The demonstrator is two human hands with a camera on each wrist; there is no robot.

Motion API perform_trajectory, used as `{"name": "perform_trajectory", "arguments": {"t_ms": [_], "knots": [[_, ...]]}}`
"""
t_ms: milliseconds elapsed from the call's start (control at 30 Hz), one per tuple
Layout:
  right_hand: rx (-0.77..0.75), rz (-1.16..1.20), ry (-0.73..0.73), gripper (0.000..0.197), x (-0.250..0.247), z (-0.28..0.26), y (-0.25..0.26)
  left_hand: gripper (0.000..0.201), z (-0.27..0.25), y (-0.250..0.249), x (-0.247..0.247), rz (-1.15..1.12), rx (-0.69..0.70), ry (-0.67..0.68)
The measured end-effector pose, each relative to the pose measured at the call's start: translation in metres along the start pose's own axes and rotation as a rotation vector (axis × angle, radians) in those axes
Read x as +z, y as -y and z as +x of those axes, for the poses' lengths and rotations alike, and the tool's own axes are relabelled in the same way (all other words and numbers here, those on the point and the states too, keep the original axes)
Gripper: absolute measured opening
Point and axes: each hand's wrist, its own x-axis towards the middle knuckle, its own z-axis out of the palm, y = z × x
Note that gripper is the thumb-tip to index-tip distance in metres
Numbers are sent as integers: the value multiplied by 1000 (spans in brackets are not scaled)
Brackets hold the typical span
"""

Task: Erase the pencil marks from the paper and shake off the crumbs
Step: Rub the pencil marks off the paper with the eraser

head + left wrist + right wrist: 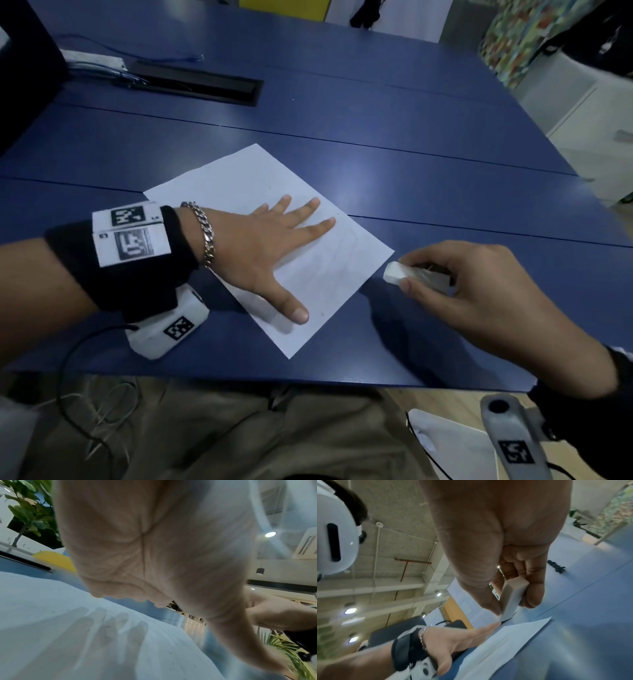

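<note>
A white sheet of paper (239,185) lies angled on the blue table (376,137), with faint pencil lines near its right corner. My left hand (267,246) presses flat on the sheet, fingers spread and straight. The same sheet (51,628) fills the lower left wrist view under the palm (145,547). My right hand (462,284) sits just off the paper's right corner and pinches a white eraser (394,272) between thumb and fingers. In the right wrist view the eraser (511,599) points down toward the paper (505,642).
A black cable tray (198,85) and a white power strip (92,58) lie at the far left of the table. The table's front edge (274,380) runs just above my lap. A white cabinet (596,137) stands to the right.
</note>
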Motion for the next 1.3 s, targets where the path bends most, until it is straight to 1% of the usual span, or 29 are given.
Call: {"name": "perform_trajectory", "arguments": {"t_ms": [67,167,267,367,433,500,600,633,733,800,833,900,933,967,1033,1100,1133,1200,1233,1300], "knots": [[-55,-51,43,24,6,5,10,137,4,-3,5,19,2,-11],[-150,-86,114,22,17,16,22,137,17,-6,12,35,-8,9],[-222,-182,160,25,22,32,25,137,25,-10,15,34,-45,34],[-240,-252,173,28,26,47,23,140,29,-13,16,86,-81,47],[-248,-244,180,28,29,49,25,142,31,-13,16,102,-95,52],[-310,-223,238,22,34,40,31,143,33,-14,16,112,-102,51],[-424,-188,371,17,33,27,42,144,33,-13,18,120,-107,48],[-429,-185,379,16,32,33,39,144,33,-13,18,116,-107,47],[-335,-171,254,20,28,57,28,142,32,-13,17,107,-110,62],[-336,-198,215,21,31,55,27,142,32,-14,16,106,-116,72],[-371,-214,240,19,34,48,32,143,32,-14,16,105,-118,73],[-439,-221,341,20,38,33,41,144,32,-15,16,104,-121,69],[-430,-224,361,21,37,34,41,144,32,-15,17,105,-121,66],[-390,-225,342,22,35,41,38,144,32,-15,16,107,-121,68],[-320,-206,250,23,30,55,28,143,32,-15,16,107,-120,75],[-307,-203,205,23,33,52,26,143,32,-15,16,106,-121,79],[-334,-210,217,20,35,45,31,143,32,-15,16,109,-122,79],[-395,-222,290,15,40,29,39,143,32,-15,16,115,-122,80],[-384,-241,310,14,39,31,39,143,32,-15,16,117,-123,81],[-295,-254,267,17,33,49,30,142,31,-15,15,117,-125,91]]}}
